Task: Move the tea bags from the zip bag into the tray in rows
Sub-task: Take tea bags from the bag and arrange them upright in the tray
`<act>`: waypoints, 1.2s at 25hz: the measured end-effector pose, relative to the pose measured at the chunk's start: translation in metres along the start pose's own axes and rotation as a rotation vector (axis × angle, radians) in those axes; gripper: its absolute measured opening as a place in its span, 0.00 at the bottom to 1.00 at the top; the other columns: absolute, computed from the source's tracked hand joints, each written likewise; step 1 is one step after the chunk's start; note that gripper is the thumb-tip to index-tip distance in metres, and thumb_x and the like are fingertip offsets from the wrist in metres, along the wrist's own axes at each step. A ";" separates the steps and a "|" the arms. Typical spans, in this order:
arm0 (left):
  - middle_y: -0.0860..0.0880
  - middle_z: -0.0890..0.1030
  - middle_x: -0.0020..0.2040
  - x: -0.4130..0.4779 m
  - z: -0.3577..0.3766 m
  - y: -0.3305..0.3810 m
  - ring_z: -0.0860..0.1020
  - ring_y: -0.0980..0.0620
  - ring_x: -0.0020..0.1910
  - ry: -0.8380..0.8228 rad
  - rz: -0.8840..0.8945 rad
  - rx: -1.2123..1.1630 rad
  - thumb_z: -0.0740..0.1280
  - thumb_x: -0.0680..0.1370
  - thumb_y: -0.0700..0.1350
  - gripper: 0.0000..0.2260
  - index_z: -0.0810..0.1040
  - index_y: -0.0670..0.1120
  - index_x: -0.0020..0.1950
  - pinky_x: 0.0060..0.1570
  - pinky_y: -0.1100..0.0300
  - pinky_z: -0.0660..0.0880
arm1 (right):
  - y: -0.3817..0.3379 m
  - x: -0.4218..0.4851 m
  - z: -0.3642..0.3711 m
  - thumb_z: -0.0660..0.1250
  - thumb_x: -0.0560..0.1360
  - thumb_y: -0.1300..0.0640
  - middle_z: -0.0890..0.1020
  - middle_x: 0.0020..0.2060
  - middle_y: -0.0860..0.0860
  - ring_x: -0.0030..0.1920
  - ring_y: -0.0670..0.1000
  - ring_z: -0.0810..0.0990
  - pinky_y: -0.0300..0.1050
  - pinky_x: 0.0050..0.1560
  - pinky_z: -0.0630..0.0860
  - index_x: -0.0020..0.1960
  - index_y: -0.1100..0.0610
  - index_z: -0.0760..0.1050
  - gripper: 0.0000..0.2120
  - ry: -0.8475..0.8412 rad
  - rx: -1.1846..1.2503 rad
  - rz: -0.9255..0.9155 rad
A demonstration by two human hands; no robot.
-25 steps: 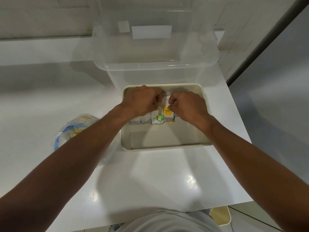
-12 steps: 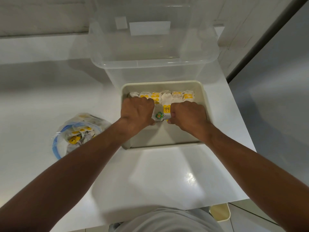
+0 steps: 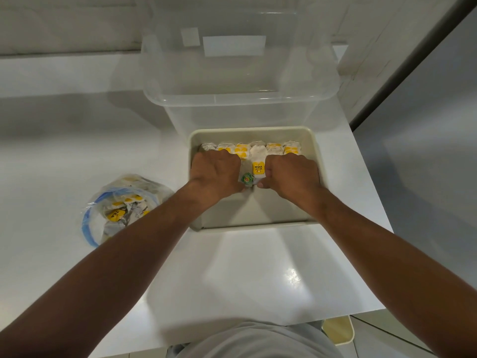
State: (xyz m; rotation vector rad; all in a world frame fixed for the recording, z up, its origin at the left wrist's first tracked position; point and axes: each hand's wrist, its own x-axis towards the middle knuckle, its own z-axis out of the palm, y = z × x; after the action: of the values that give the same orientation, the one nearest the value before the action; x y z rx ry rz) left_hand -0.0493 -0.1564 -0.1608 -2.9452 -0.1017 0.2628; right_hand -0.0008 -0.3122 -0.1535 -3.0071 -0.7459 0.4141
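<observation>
We are seeing left hand (image 3: 216, 174) and right hand (image 3: 291, 177) curling over tea bags (image 3: 258, 165) in the tray (image 3: 258, 226), gripping or merely pressing we cannot tell; lifting off hastily could be dragging the far row (image 3: 273, 147) crooked.

Yellow-tagged tea bags (image 3: 256, 151) line the far wall of the cream tray (image 3: 258, 129); zip bag (image 3: 124, 205) lies left.

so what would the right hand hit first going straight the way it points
Probably the far row of tea bags, just beyond the knuckles of the right hand; the tray wall is behind them.
</observation>
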 end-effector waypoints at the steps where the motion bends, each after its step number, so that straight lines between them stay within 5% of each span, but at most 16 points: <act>1: 0.50 0.82 0.53 -0.001 0.001 0.001 0.80 0.48 0.54 0.011 -0.005 0.012 0.66 0.72 0.69 0.24 0.80 0.51 0.56 0.44 0.57 0.68 | -0.001 0.001 0.001 0.71 0.71 0.39 0.81 0.51 0.51 0.53 0.56 0.79 0.44 0.44 0.69 0.54 0.50 0.76 0.19 0.001 -0.003 0.001; 8: 0.51 0.82 0.52 -0.004 -0.004 -0.001 0.81 0.48 0.53 0.006 -0.018 -0.052 0.66 0.72 0.69 0.24 0.80 0.51 0.55 0.43 0.58 0.67 | -0.003 -0.001 -0.004 0.72 0.71 0.40 0.81 0.52 0.50 0.55 0.56 0.79 0.44 0.45 0.69 0.54 0.50 0.76 0.18 -0.005 0.027 -0.011; 13: 0.49 0.81 0.53 -0.027 -0.020 -0.013 0.80 0.47 0.54 0.041 -0.071 -0.216 0.65 0.74 0.68 0.22 0.77 0.52 0.55 0.45 0.56 0.71 | -0.003 -0.013 -0.009 0.69 0.70 0.35 0.80 0.39 0.41 0.44 0.47 0.78 0.43 0.42 0.72 0.42 0.45 0.74 0.15 -0.011 0.239 -0.009; 17: 0.56 0.81 0.50 -0.047 -0.021 -0.031 0.80 0.49 0.52 0.000 -0.118 -0.466 0.68 0.72 0.68 0.18 0.73 0.58 0.51 0.45 0.56 0.70 | -0.016 -0.034 -0.007 0.67 0.69 0.32 0.81 0.38 0.36 0.41 0.40 0.79 0.49 0.48 0.78 0.47 0.42 0.75 0.16 0.011 0.516 -0.092; 21: 0.61 0.81 0.47 -0.079 -0.022 -0.057 0.78 0.56 0.45 0.037 -0.051 -0.738 0.72 0.72 0.60 0.13 0.75 0.58 0.51 0.43 0.59 0.70 | -0.040 -0.054 -0.019 0.72 0.72 0.41 0.82 0.39 0.38 0.39 0.39 0.78 0.44 0.47 0.76 0.50 0.44 0.77 0.11 0.044 0.638 -0.144; 25: 0.59 0.79 0.51 -0.118 -0.007 -0.091 0.79 0.59 0.41 0.159 0.005 -0.930 0.75 0.73 0.52 0.10 0.77 0.58 0.52 0.44 0.53 0.78 | -0.074 -0.067 -0.030 0.72 0.73 0.44 0.81 0.38 0.36 0.39 0.39 0.77 0.43 0.46 0.75 0.51 0.44 0.78 0.09 0.055 0.642 -0.202; 30: 0.62 0.79 0.50 -0.157 0.020 -0.147 0.79 0.61 0.44 0.142 -0.145 -0.949 0.73 0.73 0.48 0.11 0.77 0.60 0.51 0.48 0.53 0.78 | -0.128 -0.077 -0.027 0.70 0.75 0.46 0.82 0.40 0.37 0.36 0.41 0.79 0.47 0.47 0.77 0.56 0.43 0.78 0.10 0.040 0.556 -0.311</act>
State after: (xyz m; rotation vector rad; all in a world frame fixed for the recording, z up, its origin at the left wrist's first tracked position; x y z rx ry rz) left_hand -0.2152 -0.0214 -0.1258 -3.8438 -0.5559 -0.0477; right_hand -0.1176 -0.2328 -0.0978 -2.3343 -0.8976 0.4540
